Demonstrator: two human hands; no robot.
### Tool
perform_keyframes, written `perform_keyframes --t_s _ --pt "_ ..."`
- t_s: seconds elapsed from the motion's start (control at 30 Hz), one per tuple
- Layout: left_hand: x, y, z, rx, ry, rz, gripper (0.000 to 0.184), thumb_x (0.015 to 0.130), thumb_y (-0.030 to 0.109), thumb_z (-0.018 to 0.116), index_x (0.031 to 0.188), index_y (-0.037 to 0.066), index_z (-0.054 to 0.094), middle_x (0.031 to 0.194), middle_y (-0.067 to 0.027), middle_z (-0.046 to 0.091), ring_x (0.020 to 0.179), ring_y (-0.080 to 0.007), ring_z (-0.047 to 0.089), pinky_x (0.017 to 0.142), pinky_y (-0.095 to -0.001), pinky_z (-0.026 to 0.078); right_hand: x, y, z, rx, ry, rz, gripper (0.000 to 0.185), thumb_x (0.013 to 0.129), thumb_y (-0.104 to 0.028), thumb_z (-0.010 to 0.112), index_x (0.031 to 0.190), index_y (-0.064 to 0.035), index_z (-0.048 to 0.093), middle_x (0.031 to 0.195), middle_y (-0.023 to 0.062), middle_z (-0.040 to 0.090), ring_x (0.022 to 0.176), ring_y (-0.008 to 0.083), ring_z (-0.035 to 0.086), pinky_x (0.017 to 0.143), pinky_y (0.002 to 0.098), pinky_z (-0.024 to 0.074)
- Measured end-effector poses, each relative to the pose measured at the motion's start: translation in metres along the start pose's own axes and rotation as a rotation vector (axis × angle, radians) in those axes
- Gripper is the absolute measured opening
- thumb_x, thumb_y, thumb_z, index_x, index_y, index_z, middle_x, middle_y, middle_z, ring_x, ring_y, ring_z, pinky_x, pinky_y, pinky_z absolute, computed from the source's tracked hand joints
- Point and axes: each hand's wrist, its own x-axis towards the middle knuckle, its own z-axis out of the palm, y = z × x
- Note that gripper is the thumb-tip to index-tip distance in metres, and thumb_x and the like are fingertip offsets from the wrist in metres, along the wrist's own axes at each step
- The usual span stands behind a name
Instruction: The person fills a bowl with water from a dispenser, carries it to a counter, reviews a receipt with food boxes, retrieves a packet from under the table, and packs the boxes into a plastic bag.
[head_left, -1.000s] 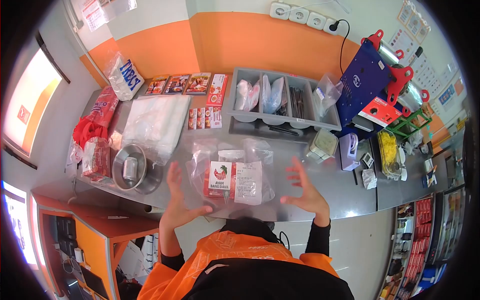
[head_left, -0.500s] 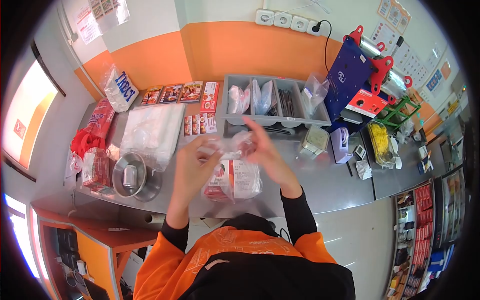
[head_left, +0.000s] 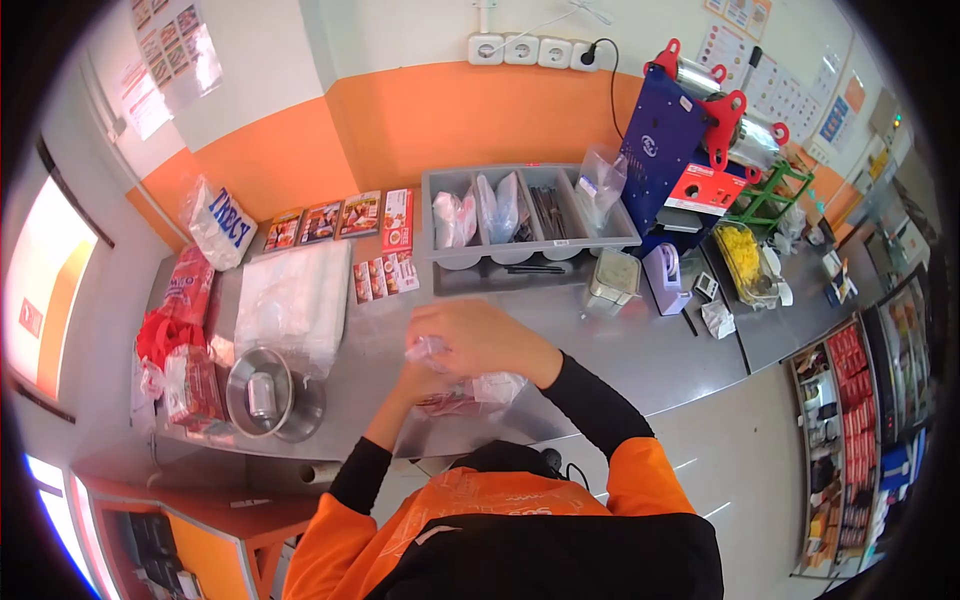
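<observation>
A clear plastic bag (head_left: 490, 392) with a red box and a white paper inside lies near the front edge of the steel table, largely covered by my hands. My right hand (head_left: 470, 335) is closed on the gathered top of the bag, with its arm reaching in from the right. Just below and to the left, my left hand (head_left: 420, 378) is closed on the same gathered plastic. The two hands overlap, and some fingers are hidden.
A metal bowl (head_left: 259, 392) with a can stands left, beside a stack of plastic bags (head_left: 293, 300). Behind are a grey divided tray (head_left: 530, 243) and small cards (head_left: 385, 277). A lidded container (head_left: 613, 277) and tape dispenser (head_left: 665, 280) stand right.
My hands, wide apart beside the bag at first, have come together over it and taken hold of its top. The camera view has shifted, and the bag's top is now bunched.
</observation>
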Motion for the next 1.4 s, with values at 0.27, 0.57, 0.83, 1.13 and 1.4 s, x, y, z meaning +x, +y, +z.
perform_keyframes --t_s 0.27,0.57,0.83,1.13,1.4 --pt "0.009 0.003 0.005 0.215 0.105 0.133 0.05 0.069 0.031 0.073 0.108 0.003 0.058 0.099 -0.0116 0.061 0.101 -0.0296 0.055 0.09 -0.0415 0.041 -0.081 0.005 -0.01 -0.111 0.134 0.533 0.085 0.057 -0.022 0.076 0.133 -0.0084 0.039 0.106 0.0156 0.057 0.093 0.0368 0.055 0.081 0.0403 0.045" --pt "0.028 0.04 0.019 -0.095 -0.22 0.197 0.063 0.069 0.031 0.072 0.123 0.005 0.05 0.122 -0.0149 0.05 0.124 -0.0298 0.036 0.103 -0.0423 0.03 -0.066 0.039 0.037 0.055 0.153 0.595 0.032 0.073 -0.014 0.062 0.101 -0.0004 0.056 0.096 0.02 0.058 0.086 0.0346 0.058 0.072 0.0409 0.0462" --pt "0.022 0.004 0.055 0.116 -0.215 0.202 0.042 0.08 0.013 0.06 0.12 0.005 0.052 0.112 -0.009 0.058 0.107 -0.0226 0.052 0.095 -0.0339 0.04 -0.095 0.001 0.039 -0.04 0.107 0.816 0.05 0.068 -0.017 0.07 0.107 -0.0001 0.045 0.111 0.0227 0.048 0.093 0.0383 0.054 0.076 0.0402 0.046" --pt "0.039 0.012 0.06 -0.073 -0.208 0.078 0.026 0.086 0.015 0.054 0.108 0.001 0.056 0.098 -0.0087 0.06 0.084 -0.018 0.058 0.08 -0.0307 0.045 -0.168 0.102 0.062 -0.119 0.102 0.315 0.105 0.049 -0.026 0.083 0.135 -0.0023 0.028 0.129 0.025 0.035 0.121 0.0402 0.034 0.106 0.0452 0.0236" --pt "0.082 0.047 0.091 -0.116 -0.061 0.029 0.024 0.09 0.023 0.051 0.099 0.002 0.057 0.088 -0.0064 0.059 0.077 -0.0156 0.056 0.073 -0.0283 0.045 -0.158 0.034 0.121 -0.396 0.642 0.98 0.093 0.063 -0.042 0.072 0.134 -0.0002 0.03 0.13 0.0329 0.03 0.117 0.0432 0.036 0.097 0.0455 0.0331"
